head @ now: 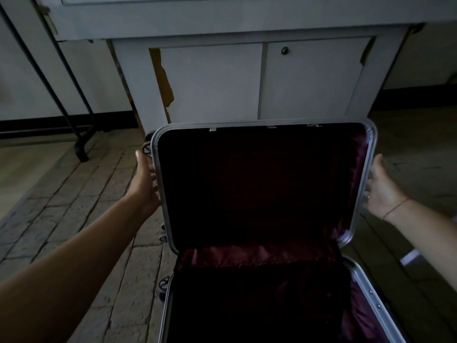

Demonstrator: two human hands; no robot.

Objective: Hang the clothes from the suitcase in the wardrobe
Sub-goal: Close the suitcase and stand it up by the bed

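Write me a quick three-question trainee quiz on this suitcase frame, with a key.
1. True or false: the left hand and right hand touch opposite side edges of the raised suitcase lid.
2. The suitcase lining is: A) green B) dark red C) white.
3. Fill in: the round knob sits on the wardrobe's lower ____ door.
Key: 1 true; 2 B; 3 right.
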